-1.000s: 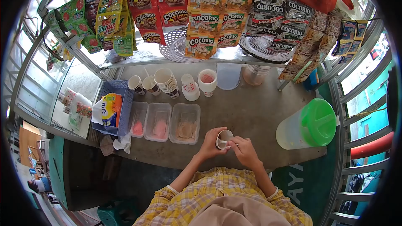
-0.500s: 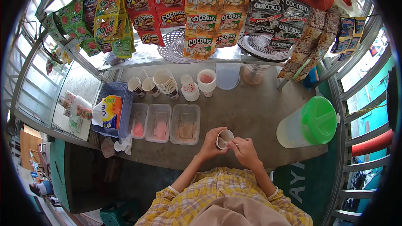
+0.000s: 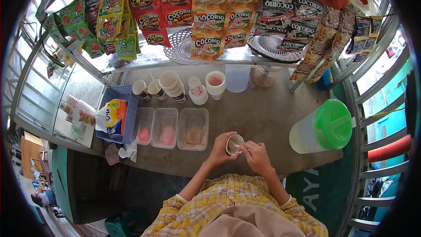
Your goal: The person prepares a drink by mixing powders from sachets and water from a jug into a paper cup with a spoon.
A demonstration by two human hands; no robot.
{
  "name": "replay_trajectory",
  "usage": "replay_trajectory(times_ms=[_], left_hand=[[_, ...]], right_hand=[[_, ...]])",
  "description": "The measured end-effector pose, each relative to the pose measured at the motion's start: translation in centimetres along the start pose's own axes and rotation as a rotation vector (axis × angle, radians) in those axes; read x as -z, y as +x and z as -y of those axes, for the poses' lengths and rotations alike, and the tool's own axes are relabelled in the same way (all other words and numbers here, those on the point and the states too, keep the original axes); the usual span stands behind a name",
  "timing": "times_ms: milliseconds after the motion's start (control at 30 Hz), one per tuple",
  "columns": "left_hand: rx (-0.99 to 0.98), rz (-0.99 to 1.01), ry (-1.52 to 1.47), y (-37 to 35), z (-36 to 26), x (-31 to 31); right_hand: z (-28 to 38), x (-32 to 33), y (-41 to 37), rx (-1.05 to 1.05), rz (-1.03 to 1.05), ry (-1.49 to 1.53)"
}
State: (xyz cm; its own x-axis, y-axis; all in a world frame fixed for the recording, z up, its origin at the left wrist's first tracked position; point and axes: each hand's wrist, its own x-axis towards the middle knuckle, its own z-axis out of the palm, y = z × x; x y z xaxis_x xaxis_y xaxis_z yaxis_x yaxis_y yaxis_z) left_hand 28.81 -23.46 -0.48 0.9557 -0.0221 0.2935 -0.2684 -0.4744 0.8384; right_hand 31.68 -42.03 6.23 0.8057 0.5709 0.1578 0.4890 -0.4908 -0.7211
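Note:
My left hand (image 3: 222, 150) is wrapped round a white paper cup (image 3: 234, 138), tilted so its mouth faces up toward me. Light brown contents show inside the cup. At the cup's right side, my right hand (image 3: 257, 157) pinches a small pale spoon (image 3: 238, 145) that reaches into the cup; much of it is hidden by the fingers. To the left of my hands stands a clear plastic tub (image 3: 193, 146) with brown powder. Two more tubs, one in the middle (image 3: 167, 123) and one at the left (image 3: 144, 120), hold pink powder.
Behind the tubs stand stacked paper cups (image 3: 172, 85) and a cup with pink contents (image 3: 215, 81). A green-lidded jug (image 3: 313, 127) is at the right. A blue basket (image 3: 133, 109) holds an orange packet. Drink sachets (image 3: 210, 17) hang along the rack above.
Both hands stay together at the cup, and the right fingers have shifted slightly on the spoon. The whole view has moved a little.

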Motion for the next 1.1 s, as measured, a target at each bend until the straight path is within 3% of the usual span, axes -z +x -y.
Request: replay_trajectory(times_ms=[333,633,833,933,1100], left_hand=[[0.027,0.014,-0.019,-0.2,0.6,-0.3],[0.003,0.013,-0.005,-0.2,0.4,-0.2],[0.042,0.025,-0.033,-0.4,0.9,-0.5],[-0.057,-0.003,0.031,-0.1,0.8,-0.3],[0.007,0.014,0.002,-0.2,0.7,-0.3]], right_hand=[[0.8,2.5,-0.1,-0.034,0.099,-0.014],[0.4,2.4,-0.1,-0.025,0.055,0.037],[1.0,3.3,-0.1,-0.042,0.155,0.043],[0.6,2.5,0.0,-0.012,0.084,-0.022],[0.1,2.8,0.0,-0.052,0.160,0.051]])
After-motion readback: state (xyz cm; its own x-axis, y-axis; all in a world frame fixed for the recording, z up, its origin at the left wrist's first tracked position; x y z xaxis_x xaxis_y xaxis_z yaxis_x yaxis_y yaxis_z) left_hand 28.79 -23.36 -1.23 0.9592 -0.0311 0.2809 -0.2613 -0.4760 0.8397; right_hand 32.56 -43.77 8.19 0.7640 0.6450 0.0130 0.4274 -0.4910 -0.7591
